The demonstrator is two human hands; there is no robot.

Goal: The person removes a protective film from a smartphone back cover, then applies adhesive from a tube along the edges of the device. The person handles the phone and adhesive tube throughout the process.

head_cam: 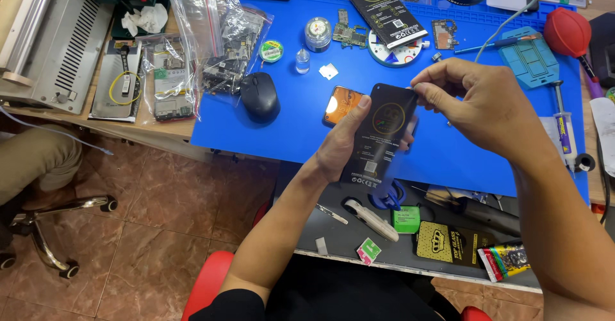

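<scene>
Blue rubbery mat (307, 113) beneath left hand (343, 145) and right hand (477, 106), both gripping flat glossy black packet (379, 135).

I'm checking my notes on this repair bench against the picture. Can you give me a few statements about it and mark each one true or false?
1. The left hand holds a black flat packet upright over the blue mat. True.
2. The right hand rests flat on the mat. False: it pinches the packet's top edge.
3. A black computer mouse lies on the mat, left of the packet. True.
4. The red rubber blower sits at the mat's left edge. False: it sits at the right, far end.
5. A phone with an orange screen lies on the mat behind the packet. True.
</scene>
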